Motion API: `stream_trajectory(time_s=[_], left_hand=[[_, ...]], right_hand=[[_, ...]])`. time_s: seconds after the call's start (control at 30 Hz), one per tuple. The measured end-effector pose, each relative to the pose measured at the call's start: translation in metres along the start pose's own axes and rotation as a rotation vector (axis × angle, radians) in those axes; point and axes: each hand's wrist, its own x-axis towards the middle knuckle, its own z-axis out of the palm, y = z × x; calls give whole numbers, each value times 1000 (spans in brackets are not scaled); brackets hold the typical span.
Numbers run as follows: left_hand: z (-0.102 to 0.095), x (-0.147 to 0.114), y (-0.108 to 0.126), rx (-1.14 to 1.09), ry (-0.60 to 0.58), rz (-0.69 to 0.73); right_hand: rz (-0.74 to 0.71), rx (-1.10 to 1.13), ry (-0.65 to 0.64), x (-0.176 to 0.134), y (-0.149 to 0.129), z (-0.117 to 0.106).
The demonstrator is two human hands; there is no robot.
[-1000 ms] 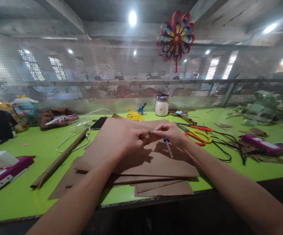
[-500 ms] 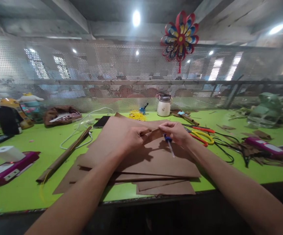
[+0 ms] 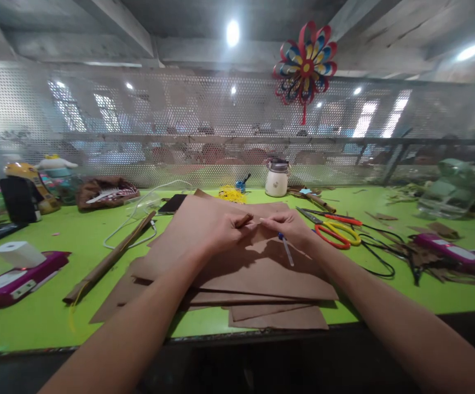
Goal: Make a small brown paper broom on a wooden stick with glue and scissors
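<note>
In the head view my left hand (image 3: 230, 232) is closed around a small rolled piece of brown paper (image 3: 244, 220), held above a stack of brown paper sheets (image 3: 167, 257). My right hand (image 3: 289, 227) has thumb and fingertips pinched together just to the right of it. Whatever lies in that pinch is too small to make out. A thin clear stick with a blue end (image 3: 288, 251) shows on the top sheet below my right hand, its upper part partly hidden. To the right of that hand lie scissors with red and yellow handles (image 3: 338, 234).
A rolled brown paper tube (image 3: 110, 257) lies left of the stack, near a white cable (image 3: 139, 241). Behind stand a white jar (image 3: 276, 180) and yellow strands (image 3: 231, 193). Purple power strips (image 3: 24, 279) and brown scraps (image 3: 430, 257) flank the green table (image 3: 196, 328).
The brown strip stretched between my hands no longer shows there. My right fingertips have shifted slightly left and down. The rolled piece stays in my left hand.
</note>
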Motion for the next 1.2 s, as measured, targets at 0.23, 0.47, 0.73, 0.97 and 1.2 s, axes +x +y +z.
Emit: stream_trajectory(time_s=[0.23, 0.47, 0.73, 0.97, 1.2], left_hand=[[-16, -1, -9, -43, -65, -104], [-9, 1, -8, -51, -102, -42], [-12, 5, -18, 85, -82, -47], [-12, 5, -10, -4, -54, -70], [-19, 4, -11, -24, 15, -144]], right_hand=[[10, 53, -29, 4, 7, -11], [15, -86, -16, 2, 3, 1], [89, 38, 40, 1, 6, 8], [82, -9, 63, 2, 8, 3], [131, 53, 26, 3, 9, 0]])
